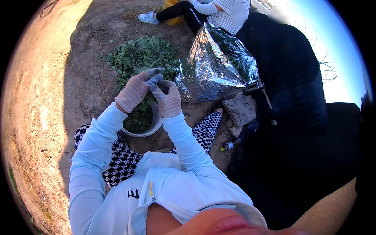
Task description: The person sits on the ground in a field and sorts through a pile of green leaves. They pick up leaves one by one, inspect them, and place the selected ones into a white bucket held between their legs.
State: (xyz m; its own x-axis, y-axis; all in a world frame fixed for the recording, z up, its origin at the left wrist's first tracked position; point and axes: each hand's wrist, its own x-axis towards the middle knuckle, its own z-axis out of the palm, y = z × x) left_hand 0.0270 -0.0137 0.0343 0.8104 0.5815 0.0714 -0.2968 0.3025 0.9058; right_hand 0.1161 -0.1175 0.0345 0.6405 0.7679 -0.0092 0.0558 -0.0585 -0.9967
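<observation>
Both my hands wear striped knit gloves with grey-coated fingers. My left hand (135,90) and my right hand (169,99) meet at the fingertips above a white bucket (147,133). Their fingers are bent together, and whether something small is pinched between them cannot be made out. Green leaves (137,119) lie inside the bucket, which stands between my legs and is partly covered by my left hand and forearm. Just beyond my hands, a heap of leafy green stems (144,54) rests on the bare soil.
A crumpled silver foil sheet or bag (208,67) stands right of the heap, with greenery visible at it. Nearer are a worn flat slab (241,110) and a bottle (229,145) with a yellow-green cap. Another person (188,13) sits beyond. Dark material (288,88) fills the right; coiled wire (326,70) rises behind.
</observation>
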